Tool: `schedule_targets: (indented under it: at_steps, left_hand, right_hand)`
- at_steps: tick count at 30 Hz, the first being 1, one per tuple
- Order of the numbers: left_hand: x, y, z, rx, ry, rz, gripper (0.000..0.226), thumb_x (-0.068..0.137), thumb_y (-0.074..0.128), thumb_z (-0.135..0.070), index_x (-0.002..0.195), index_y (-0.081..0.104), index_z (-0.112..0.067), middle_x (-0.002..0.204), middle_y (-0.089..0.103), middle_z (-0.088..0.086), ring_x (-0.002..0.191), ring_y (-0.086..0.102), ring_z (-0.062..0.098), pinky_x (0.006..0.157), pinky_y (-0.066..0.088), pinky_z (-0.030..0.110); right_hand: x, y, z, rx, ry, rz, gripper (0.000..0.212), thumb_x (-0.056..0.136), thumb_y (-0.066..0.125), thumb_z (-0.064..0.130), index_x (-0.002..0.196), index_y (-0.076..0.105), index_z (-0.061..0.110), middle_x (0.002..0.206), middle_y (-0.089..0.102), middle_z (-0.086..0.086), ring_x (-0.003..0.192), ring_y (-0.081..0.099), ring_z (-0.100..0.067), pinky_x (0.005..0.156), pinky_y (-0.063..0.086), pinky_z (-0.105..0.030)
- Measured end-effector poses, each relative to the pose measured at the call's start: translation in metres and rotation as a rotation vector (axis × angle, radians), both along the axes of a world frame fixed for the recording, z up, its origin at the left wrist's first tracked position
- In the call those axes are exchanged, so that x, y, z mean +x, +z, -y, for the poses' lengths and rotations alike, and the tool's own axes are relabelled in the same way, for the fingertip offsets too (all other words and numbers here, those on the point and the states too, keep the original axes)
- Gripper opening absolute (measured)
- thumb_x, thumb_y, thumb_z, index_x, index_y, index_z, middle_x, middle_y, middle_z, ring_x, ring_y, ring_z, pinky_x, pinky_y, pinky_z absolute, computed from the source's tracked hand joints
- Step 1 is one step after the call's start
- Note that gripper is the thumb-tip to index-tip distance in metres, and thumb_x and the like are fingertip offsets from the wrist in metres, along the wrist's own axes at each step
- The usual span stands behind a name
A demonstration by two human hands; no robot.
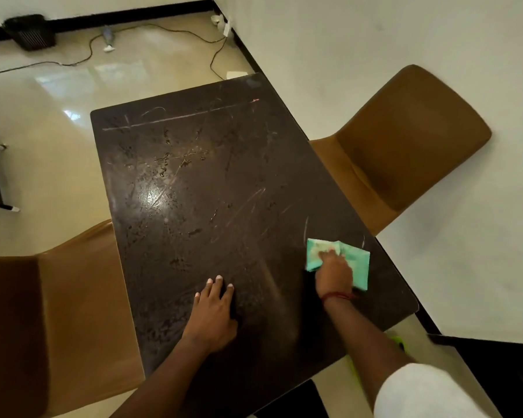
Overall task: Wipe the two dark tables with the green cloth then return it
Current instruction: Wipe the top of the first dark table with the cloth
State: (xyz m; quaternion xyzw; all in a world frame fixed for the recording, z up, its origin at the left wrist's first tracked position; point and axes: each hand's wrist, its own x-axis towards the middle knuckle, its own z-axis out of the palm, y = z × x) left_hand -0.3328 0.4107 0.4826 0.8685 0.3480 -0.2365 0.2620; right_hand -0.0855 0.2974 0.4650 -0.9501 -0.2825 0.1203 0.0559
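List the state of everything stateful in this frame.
Table, streaked and spotted.
Left hand, flat on table, fingers spread.
Right hand, presses cloth down.
Cloth, folded, on table near right edge.
Left chair, empty, at table.
Right chair, empty, at table.

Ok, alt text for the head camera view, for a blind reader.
The right hand presses a folded green cloth onto a scratched dark rectangular table near its right edge; the left hand rests flat beside it. Brown chairs flank the table.
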Motion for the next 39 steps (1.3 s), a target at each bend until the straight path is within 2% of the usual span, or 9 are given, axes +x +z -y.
schedule_targets:
  at_steps: [3,6,8,11,14,19,26,32,39]
  left_hand:
    - [0.004,0.002,0.004,-0.007,0.030,-0.019,0.081,0.092,0.050,-0.038,0.156,0.005,-0.018,0.163,-0.010,0.011,0.149,-0.011,0.031,0.120,0.006,0.051]
    - [0.007,0.000,0.008,0.014,0.077,-0.008,0.078,0.093,0.049,-0.036,0.156,0.007,-0.019,0.163,-0.008,0.009,0.150,-0.009,0.029,0.121,0.007,0.050]
    - [0.009,-0.001,0.010,0.048,0.103,0.007,0.074,0.093,0.048,-0.035,0.156,0.011,-0.019,0.164,-0.005,0.009,0.150,-0.007,0.029,0.121,0.008,0.049]
    - [0.017,-0.001,0.017,0.076,0.178,0.010,0.071,0.092,0.046,-0.035,0.155,0.016,-0.019,0.164,0.000,0.009,0.150,-0.005,0.028,0.122,0.006,0.049]
    - [0.035,0.001,0.029,0.123,0.260,0.003,0.069,0.092,0.045,-0.034,0.155,0.018,-0.020,0.163,0.003,0.011,0.150,-0.004,0.029,0.121,0.004,0.049]
    - [0.073,0.000,0.045,0.157,0.229,0.045,0.072,0.094,0.045,-0.036,0.156,0.012,-0.020,0.164,-0.005,0.009,0.150,-0.011,0.027,0.120,-0.002,0.051]
    - [0.102,-0.002,0.044,0.208,0.305,0.100,0.066,0.097,0.038,-0.045,0.155,0.017,-0.022,0.164,0.001,0.008,0.150,-0.002,0.026,0.120,0.006,0.052]
    - [0.100,-0.002,0.029,0.241,0.377,-0.002,0.071,0.094,0.037,-0.053,0.155,0.015,-0.022,0.164,0.002,0.009,0.150,0.001,0.029,0.118,0.012,0.059]
    - [0.085,-0.004,0.027,0.191,0.419,-0.058,0.070,0.096,0.038,-0.048,0.155,0.010,-0.025,0.164,0.001,0.005,0.149,0.003,0.029,0.114,0.020,0.063]
  right_hand:
    - [-0.054,-0.006,-0.017,0.007,0.230,-0.070,0.056,0.080,0.055,0.004,0.133,0.049,0.022,0.143,0.042,-0.016,0.131,0.036,-0.041,0.104,0.038,-0.044]
    - [-0.052,-0.012,0.018,0.083,0.542,-0.006,0.073,0.053,0.076,-0.003,0.120,0.062,0.021,0.125,0.061,-0.011,0.113,0.058,-0.036,0.088,0.053,-0.041]
    - [-0.012,-0.018,0.036,0.069,0.652,0.100,0.069,0.061,0.064,-0.007,0.125,0.058,0.018,0.127,0.060,-0.008,0.113,0.059,-0.032,0.088,0.053,-0.043]
    - [0.029,-0.016,0.023,0.038,0.350,0.071,0.059,0.081,0.044,-0.008,0.136,0.044,0.014,0.141,0.046,-0.011,0.130,0.042,-0.034,0.105,0.038,-0.046]
    - [0.005,-0.010,-0.008,0.040,0.107,-0.060,0.052,0.085,0.050,0.000,0.133,0.049,0.018,0.144,0.042,-0.013,0.134,0.034,-0.036,0.109,0.032,-0.043]
    - [0.027,-0.019,0.039,0.063,0.711,0.054,0.065,0.054,0.080,0.002,0.116,0.065,0.015,0.120,0.064,-0.014,0.108,0.061,-0.036,0.086,0.053,-0.047]
    - [0.086,-0.016,0.022,0.084,0.141,-0.015,0.049,0.087,0.050,-0.001,0.134,0.047,0.013,0.144,0.042,-0.014,0.134,0.034,-0.036,0.108,0.031,-0.046]
    - [0.068,-0.026,0.088,0.154,0.725,0.022,0.069,0.059,0.077,-0.006,0.123,0.059,0.011,0.127,0.059,-0.014,0.117,0.055,-0.038,0.091,0.048,-0.049]
    - [0.116,-0.020,0.041,0.130,0.214,-0.034,0.050,0.081,0.058,-0.009,0.128,0.054,0.008,0.140,0.047,-0.016,0.132,0.036,-0.039,0.108,0.029,-0.048]
